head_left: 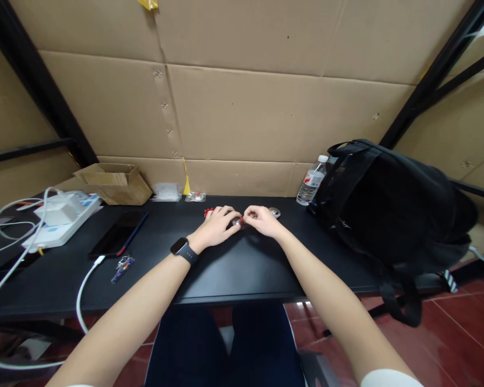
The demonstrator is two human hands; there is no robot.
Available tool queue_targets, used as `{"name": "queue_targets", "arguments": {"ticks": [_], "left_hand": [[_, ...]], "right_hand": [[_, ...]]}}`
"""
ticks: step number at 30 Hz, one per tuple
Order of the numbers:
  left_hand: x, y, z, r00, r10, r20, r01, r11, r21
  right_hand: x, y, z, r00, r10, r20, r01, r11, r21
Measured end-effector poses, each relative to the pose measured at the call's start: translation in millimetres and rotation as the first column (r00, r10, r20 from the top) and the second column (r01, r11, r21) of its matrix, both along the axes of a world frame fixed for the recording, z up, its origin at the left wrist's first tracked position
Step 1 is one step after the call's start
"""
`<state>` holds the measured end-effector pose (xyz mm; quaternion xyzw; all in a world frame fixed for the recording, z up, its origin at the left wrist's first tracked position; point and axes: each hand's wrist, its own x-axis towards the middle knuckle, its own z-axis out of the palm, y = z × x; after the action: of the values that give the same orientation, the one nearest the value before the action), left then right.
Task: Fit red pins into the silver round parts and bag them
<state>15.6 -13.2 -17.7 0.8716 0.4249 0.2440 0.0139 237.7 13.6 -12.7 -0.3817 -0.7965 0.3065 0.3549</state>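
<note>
Near the middle of the black desk [242,269], my two hands meet over some small parts. My left hand [214,228], with a dark watch [181,247] on its wrist, lies low with thumb and forefinger around a small shiny round piece [236,221]. My right hand [262,220] is closed in a pinch on a tiny red piece [242,219] right beside it; its exact kind is too small to tell. Some red beads or bits [208,212] show just beyond my left hand. Past the right hand sits a round silvery dish-like thing [275,213], partly hidden.
A black backpack [395,209] and a water bottle [311,180] stand at right. On the left are a cardboard box [116,184], power strip [62,223], tablet-like device [116,234], pen [132,234] and keychain [123,267]. Small plastic bags [167,192] lie by the cardboard wall [242,118].
</note>
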Motion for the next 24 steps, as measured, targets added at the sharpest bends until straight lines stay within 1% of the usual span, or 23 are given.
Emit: {"name": "queue_targets", "arguments": {"ticks": [2,3,6,8,10,12,14,16,18,21,24], "left_hand": [[-12.1,9.5,4.0,0.997,0.028,0.069,-0.028,1.000,0.003],[-20.5,15.3,5.7,0.992,0.048,0.115,-0.050,0.999,0.010],[-50.8,32.3,7.9,0.968,0.134,0.210,-0.148,0.988,0.053],[-69.7,40.1,6.9,0.955,0.189,0.228,-0.208,0.976,0.061],[-82.0,44.0,4.9,0.954,0.215,0.210,-0.227,0.973,0.037],[-86.1,44.9,2.9,0.965,0.202,0.169,-0.206,0.978,0.006],[-83.8,44.1,1.5,0.978,0.164,0.126,-0.161,0.986,-0.031],[-79.1,42.6,0.8,0.988,0.129,0.084,-0.122,0.989,-0.085],[-75.7,41.2,0.5,0.991,0.127,0.044,-0.120,0.985,-0.121],[-75.7,40.1,0.2,0.985,0.175,0.001,-0.174,0.978,-0.114],[-78.2,40.2,-1.0,0.977,0.211,-0.020,-0.212,0.970,-0.121]], "right_hand": [[3.4,1.3,1.2,0.995,-0.038,0.088,0.030,0.996,0.081],[5.1,1.8,1.8,0.992,-0.042,0.121,0.030,0.995,0.098],[9.1,2.6,3.2,0.985,-0.014,0.174,0.001,0.997,0.074],[10.7,2.6,3.8,0.980,-0.003,0.201,-0.010,0.998,0.065],[12.2,2.7,4.6,0.973,-0.011,0.229,-0.009,0.996,0.087],[15.0,3.5,5.8,0.971,-0.035,0.238,0.007,0.993,0.117],[20.4,6.0,7.5,0.971,-0.074,0.226,0.042,0.988,0.146],[29.1,10.2,9.8,0.964,-0.138,0.226,0.093,0.976,0.198],[40.5,15.4,11.9,0.940,-0.229,0.254,0.162,0.952,0.260],[59.5,22.3,13.2,0.863,-0.363,0.352,0.263,0.916,0.302],[75.7,26.1,10.5,0.752,-0.435,0.495,0.351,0.900,0.257]]}}
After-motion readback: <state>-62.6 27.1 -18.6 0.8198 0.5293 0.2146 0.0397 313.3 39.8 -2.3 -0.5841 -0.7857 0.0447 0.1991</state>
